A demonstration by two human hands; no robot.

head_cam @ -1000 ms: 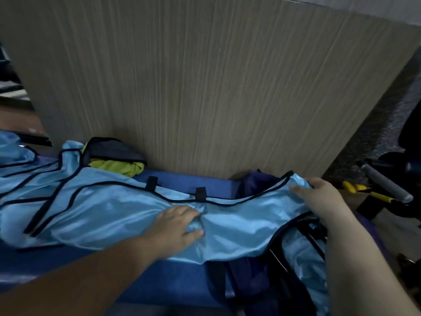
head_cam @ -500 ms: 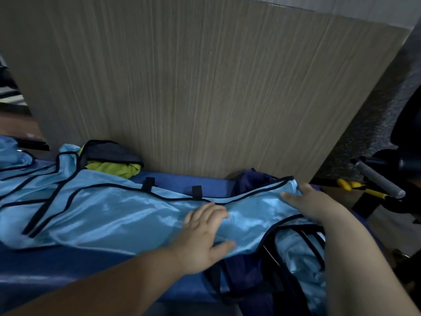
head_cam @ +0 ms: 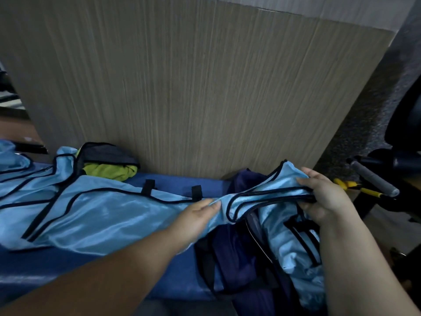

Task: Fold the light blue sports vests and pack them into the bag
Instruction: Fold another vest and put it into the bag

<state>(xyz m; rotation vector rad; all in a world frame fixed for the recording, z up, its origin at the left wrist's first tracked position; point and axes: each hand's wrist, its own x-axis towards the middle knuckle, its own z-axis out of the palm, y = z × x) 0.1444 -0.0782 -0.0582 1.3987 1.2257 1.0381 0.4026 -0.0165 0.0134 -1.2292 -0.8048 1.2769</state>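
Head-worn camera looks down, close over both forearms.

**A dim room with a big wood board**

A tall wood board (head_cam: pixel 182 87) stands along the far edge of a blue mat (head_cam: pixel 68 265). Over the board's top right corner is a strip of white wall (head_cam: pixel 319 5). Right of the board the grey floor (head_cam: pixel 364 124) has specks. A dark round thing (head_cam: pixel 407 115) stands there, with a grey bar (head_cam: pixel 373 179) and a yellow tool (head_cam: pixel 355 187) near it. Left of the board is brown floor (head_cam: pixel 13 131). The light is low.
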